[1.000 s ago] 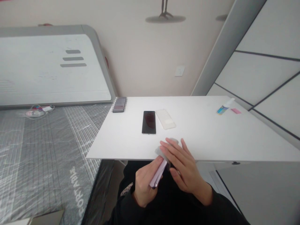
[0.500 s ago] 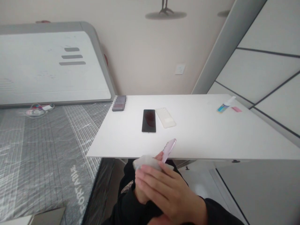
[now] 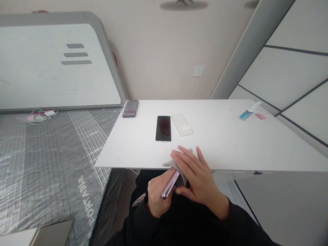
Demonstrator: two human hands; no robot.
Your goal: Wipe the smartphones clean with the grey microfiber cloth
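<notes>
My left hand [image 3: 159,194] is closed around a slim pink phone [image 3: 170,186], which tilts near the table's front edge above my lap. A pale grey-white cloth [image 3: 182,177] lies against the phone's right side. My right hand [image 3: 196,172] holds the cloth there, its fingers long and slightly apart, and covers most of it. Beyond the hands, a black-screened phone [image 3: 163,128] lies flat on the white table [image 3: 225,143]. Beside it rests a clear phone case [image 3: 182,125].
A small bottle with a blue label [image 3: 247,113] lies at the table's right rear, by a pink slip [image 3: 261,116]. A blurred-out dark box [image 3: 130,108] sits at the left rear corner. A plastic-wrapped mattress [image 3: 56,164] is on the left.
My right hand has swung forward and up with the cloth, its fingers now pointing away from me. The pink phone has turned in my left hand, with its end towards me now showing.
</notes>
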